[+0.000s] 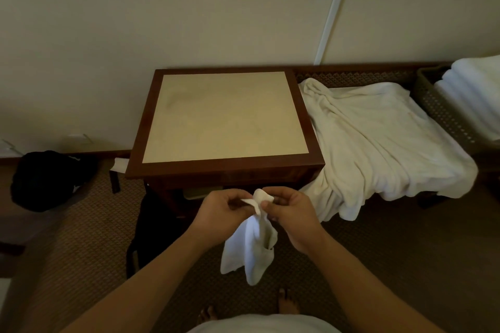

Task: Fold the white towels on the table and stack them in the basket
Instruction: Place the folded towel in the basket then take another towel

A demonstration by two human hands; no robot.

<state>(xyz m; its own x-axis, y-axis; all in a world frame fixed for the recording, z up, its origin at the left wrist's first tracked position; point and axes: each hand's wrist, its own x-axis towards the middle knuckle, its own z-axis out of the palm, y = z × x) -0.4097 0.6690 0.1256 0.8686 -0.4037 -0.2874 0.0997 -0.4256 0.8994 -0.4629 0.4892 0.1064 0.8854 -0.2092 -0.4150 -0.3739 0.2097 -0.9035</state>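
Both hands meet just in front of the near edge of the table: the left hand [223, 206] and the right hand [290, 213] each pinch the top of a small white terry towel [250, 246], which hangs limp between the forearms, above the patterned brown carpet [378, 265] and clear of the tabletop. Beyond it stands the square dark-wood table with a beige inset top [226, 116], its surface bare. Against its right edge, a large crumpled white towel [378, 137] drapes over a low surface and spills towards the floor. Further right, a brown woven basket [438, 113] holds folded white towels [473, 99] stacked inside. A black bag [46, 178] lies on the floor well left of the table
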